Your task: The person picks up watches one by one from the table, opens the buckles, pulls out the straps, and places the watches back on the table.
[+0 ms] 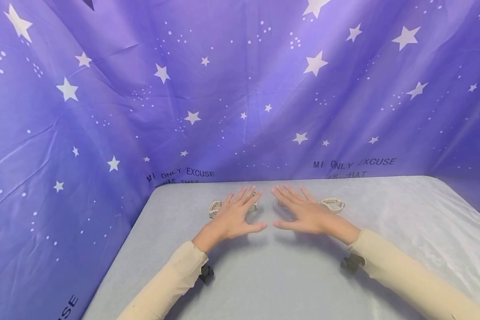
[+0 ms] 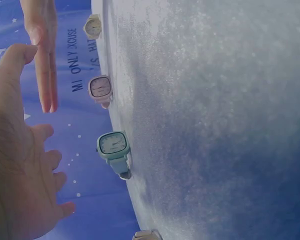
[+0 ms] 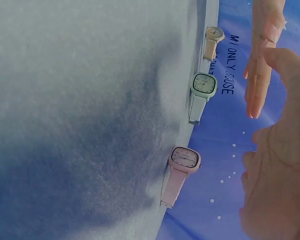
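Outstretched and holding nothing, both hands reach forward above the table, fingers long and thumbs pointing in toward each other. At the far left hangs a purple curtain [image 1: 208, 91] printed with white stars and dots, which also runs across the whole back; dark lettering [image 1: 200, 172] on it reads "MI ONLY EXCUSE" near the table's rear edge. Next comes my left arm in a cream sleeve [image 1: 164, 282], with a black device [image 1: 206, 273] at the wrist. Just beyond the little-finger side of my left hand [image 1: 233, 218] stands a beige wristwatch [image 3: 214, 34] with a round dial. Behind those spread fingers, partly covered in the head view, is a mint-green wristwatch [image 2: 113, 144] with a rounded-square case. My two thumb tips come near each other without meeting. Further right, a pink wristwatch [image 3: 184, 157] of the same shape is mostly hidden behind the fingers of my right hand [image 1: 306, 214]. Just beside that hand stands a pale gold wristwatch [image 2: 93, 27], the last in the row along the rear of the grey-covered table [image 1: 272, 280]. Another black device [image 1: 351, 263] sits at my right wrist, and the other cream sleeve [image 1: 416, 278] runs off toward the lower right corner.
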Motion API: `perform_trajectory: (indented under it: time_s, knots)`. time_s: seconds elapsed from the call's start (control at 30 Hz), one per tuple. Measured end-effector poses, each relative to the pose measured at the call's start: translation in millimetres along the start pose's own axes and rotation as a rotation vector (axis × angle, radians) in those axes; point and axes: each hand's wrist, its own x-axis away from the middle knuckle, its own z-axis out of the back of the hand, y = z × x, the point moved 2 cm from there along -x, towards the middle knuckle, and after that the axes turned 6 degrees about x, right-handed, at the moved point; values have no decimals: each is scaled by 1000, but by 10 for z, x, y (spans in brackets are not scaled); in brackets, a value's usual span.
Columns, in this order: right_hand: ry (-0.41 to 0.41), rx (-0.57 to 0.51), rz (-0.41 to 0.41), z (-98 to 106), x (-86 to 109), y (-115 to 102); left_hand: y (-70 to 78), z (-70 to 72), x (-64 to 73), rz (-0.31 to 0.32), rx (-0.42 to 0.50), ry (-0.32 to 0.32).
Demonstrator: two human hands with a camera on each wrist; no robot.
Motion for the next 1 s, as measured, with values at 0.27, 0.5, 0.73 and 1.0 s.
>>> perform_trajectory:
  time_s: [0.27, 0.5, 0.73, 1.0]
  knots:
    - [-14, -6, 1, -8, 2, -1, 7, 5, 10, -5, 2, -11]
    - [-11, -17, 13, -11, 4, 0, 18, -16, 14, -25, -1, -15]
    - [-3, -27, 13, -18, 16, -8, 24, -21, 22, -41, -8, -7]
    - [21, -34, 30, -35, 14, -10, 38, -1, 39, -55, -11, -3]
